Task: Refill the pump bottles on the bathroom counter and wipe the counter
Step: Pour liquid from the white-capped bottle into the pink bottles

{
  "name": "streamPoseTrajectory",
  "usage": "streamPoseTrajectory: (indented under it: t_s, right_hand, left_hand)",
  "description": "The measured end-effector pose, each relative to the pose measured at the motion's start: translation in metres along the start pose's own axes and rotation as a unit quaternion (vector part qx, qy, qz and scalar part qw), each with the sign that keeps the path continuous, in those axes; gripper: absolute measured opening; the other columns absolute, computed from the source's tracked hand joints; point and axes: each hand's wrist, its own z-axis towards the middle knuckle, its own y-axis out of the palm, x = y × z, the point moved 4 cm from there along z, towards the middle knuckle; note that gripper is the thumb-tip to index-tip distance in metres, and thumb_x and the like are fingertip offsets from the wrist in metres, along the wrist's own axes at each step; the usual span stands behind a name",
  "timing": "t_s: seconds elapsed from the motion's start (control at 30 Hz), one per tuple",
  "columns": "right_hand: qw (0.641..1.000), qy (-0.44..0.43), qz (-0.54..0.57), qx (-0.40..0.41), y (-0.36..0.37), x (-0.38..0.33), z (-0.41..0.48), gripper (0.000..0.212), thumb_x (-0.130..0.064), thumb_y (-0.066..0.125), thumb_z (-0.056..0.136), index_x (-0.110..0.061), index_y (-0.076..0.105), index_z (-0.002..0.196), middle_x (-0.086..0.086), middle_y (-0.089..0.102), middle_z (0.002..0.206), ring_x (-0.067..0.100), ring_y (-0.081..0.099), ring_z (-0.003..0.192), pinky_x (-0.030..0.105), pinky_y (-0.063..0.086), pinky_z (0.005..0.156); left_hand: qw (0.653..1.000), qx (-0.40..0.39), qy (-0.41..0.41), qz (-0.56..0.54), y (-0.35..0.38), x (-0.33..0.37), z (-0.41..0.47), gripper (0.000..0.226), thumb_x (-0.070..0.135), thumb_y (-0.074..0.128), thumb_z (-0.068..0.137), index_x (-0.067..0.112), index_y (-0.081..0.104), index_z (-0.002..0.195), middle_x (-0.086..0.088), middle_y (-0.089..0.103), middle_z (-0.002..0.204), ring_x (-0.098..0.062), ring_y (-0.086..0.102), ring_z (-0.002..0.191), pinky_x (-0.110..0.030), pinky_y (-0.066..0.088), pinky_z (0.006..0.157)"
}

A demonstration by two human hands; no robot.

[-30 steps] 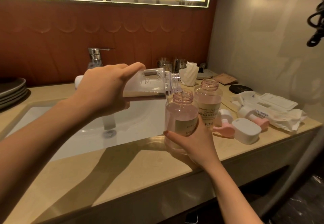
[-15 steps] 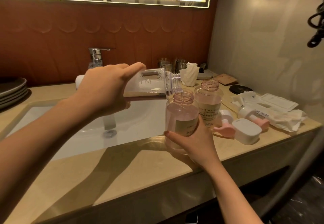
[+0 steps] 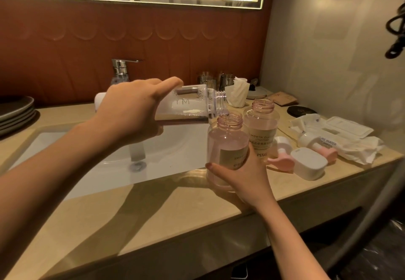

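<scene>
Two grips, left hand [image 3: 131,113] tipping refill bottle [image 3: 186,107], right hand [image 3: 243,177] clasping pink bottle [image 3: 225,143]

"What sat on the shiny tan stone counter [image 3: 153,214]?"

"A stack of round grey plates [image 3: 15,113] was at the far left. By the white sink [image 3: 87,152] stood a see-through pink plastic bottle [image 3: 225,146], top open, with a second pink bottle [image 3: 260,126] just behind."

"And to the right?"

"A pink plastic pump top [image 3: 282,161] lay beside a white boxy cap [image 3: 309,165]. A flat white wipes pack [image 3: 348,128] and a crumpled white tissue [image 3: 361,150] lay near."
</scene>
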Motion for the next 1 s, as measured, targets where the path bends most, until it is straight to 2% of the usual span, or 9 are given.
streamPoseTrajectory:
  t_s: [0.2, 0.5, 0.67, 0.8, 1.0]
  right_hand:
    - [1.0, -0.001, 0.013, -0.016, -0.0028, 0.0021, 0.0023, 0.077, -0.036, 0.084, 0.063, -0.03, 0.043, 0.128, -0.014, 0.056, 0.118, 0.002, 0.053, 0.108, 0.008, 0.043, 0.076]
    - [0.999, 0.0, 0.03, -0.039, -0.0064, 0.0033, 0.0044, 0.083, -0.043, 0.083, 0.056, -0.029, 0.046, 0.129, -0.014, 0.059, 0.119, 0.001, 0.055, 0.108, 0.013, 0.045, 0.082]
    - [0.998, 0.001, 0.037, -0.042, -0.0071, 0.0027, 0.0038, 0.077, -0.034, 0.085, 0.06, -0.03, 0.047, 0.127, -0.014, 0.06, 0.117, 0.001, 0.055, 0.107, 0.013, 0.046, 0.082]
    - [0.998, 0.004, 0.04, -0.043, -0.007, 0.0027, 0.0036, 0.081, -0.041, 0.081, 0.055, -0.03, 0.047, 0.127, -0.015, 0.06, 0.116, 0.0, 0.056, 0.106, 0.012, 0.046, 0.081]
    - [0.998, 0.01, 0.04, -0.048, -0.0075, 0.0059, 0.005, 0.085, -0.04, 0.081, 0.055, -0.026, 0.046, 0.131, -0.011, 0.06, 0.119, 0.005, 0.055, 0.109, 0.023, 0.047, 0.089]
  left_hand:
    - [1.0, -0.002, -0.003, -0.001, -0.0003, 0.0021, -0.0015, 0.084, 0.022, 0.084, 0.062, 0.026, 0.041, 0.134, -0.004, 0.066, 0.104, -0.026, 0.062, 0.083, -0.021, 0.036, 0.051]
    - [1.0, 0.004, 0.002, 0.004, -0.0036, 0.0049, -0.0014, 0.083, 0.022, 0.084, 0.062, 0.026, 0.042, 0.134, -0.004, 0.066, 0.103, -0.026, 0.061, 0.082, -0.015, 0.025, 0.049]
    - [1.0, -0.002, 0.007, 0.002, -0.0053, 0.0061, -0.0009, 0.082, 0.021, 0.085, 0.061, 0.023, 0.044, 0.133, -0.006, 0.066, 0.099, -0.026, 0.061, 0.078, -0.02, 0.034, 0.049]
    - [1.0, -0.006, 0.007, 0.003, -0.0056, 0.0063, -0.0006, 0.082, 0.022, 0.085, 0.062, 0.024, 0.043, 0.133, -0.005, 0.066, 0.099, -0.025, 0.061, 0.079, -0.02, 0.033, 0.049]
    - [1.0, -0.005, 0.004, 0.009, -0.0059, 0.0065, -0.0007, 0.083, 0.023, 0.085, 0.062, 0.025, 0.043, 0.133, -0.004, 0.066, 0.099, -0.017, 0.05, 0.072, -0.016, 0.024, 0.047]
